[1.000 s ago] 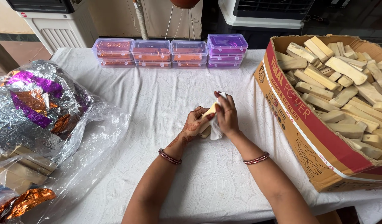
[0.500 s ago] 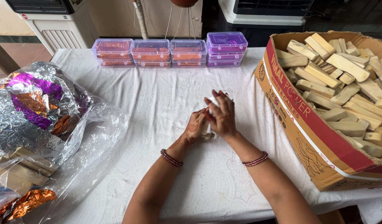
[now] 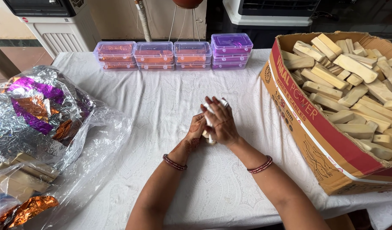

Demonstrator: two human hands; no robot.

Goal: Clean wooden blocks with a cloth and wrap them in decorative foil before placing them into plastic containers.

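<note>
4 lidded plastic boxes [image 3: 172,54], foil wrappers [image 3: 32,110].

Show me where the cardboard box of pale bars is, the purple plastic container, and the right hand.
cardboard box [image 3: 308,127], head view, on its red-striped front wall.
purple plastic container [image 3: 231,44], head view, on its lid.
right hand [image 3: 221,123], head view, on the back of the hand.

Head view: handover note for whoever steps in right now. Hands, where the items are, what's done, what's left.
Left hand and right hand: both closed around one small pale bar in clear wrap, held over the white tablecloth; bar mostly hidden.
Cardboard box at right: full of unwrapped pale bars.
Far edge: a row of stacked lidded plastic boxes, orange and purple.
Left: crumpled foil and plastic sheets.
Done: no wrapped bar lies loose on the cloth.
Left: the box of bars.
</note>
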